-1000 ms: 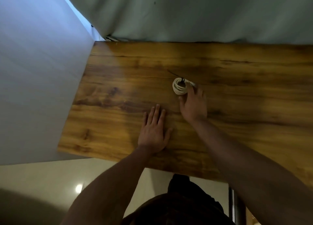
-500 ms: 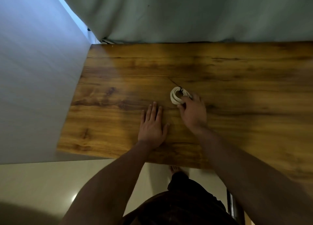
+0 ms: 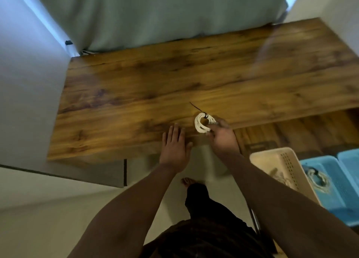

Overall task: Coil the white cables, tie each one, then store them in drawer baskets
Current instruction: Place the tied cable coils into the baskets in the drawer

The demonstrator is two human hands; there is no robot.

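Note:
A coiled white cable (image 3: 202, 123), bound with a black tie whose tail sticks up to the left, is pinched in my right hand (image 3: 221, 137) just above the front edge of the wooden table (image 3: 136, 94). My left hand (image 3: 174, 146) hovers at the table's front edge, fingers spread, holding nothing. Low on the right are a beige drawer basket (image 3: 272, 158) with cable in it and a blue drawer basket (image 3: 330, 182) holding another tied white coil (image 3: 316, 178).
A grey wall closes the left side and a pale curtain hangs behind the table. A second blue basket (image 3: 349, 158) sits at the far right. My legs and a bare foot show on the light floor below.
My right hand has lifted the tied coil off the table and drawn it toward the front edge. The view has swung right and back, revealing the baskets.

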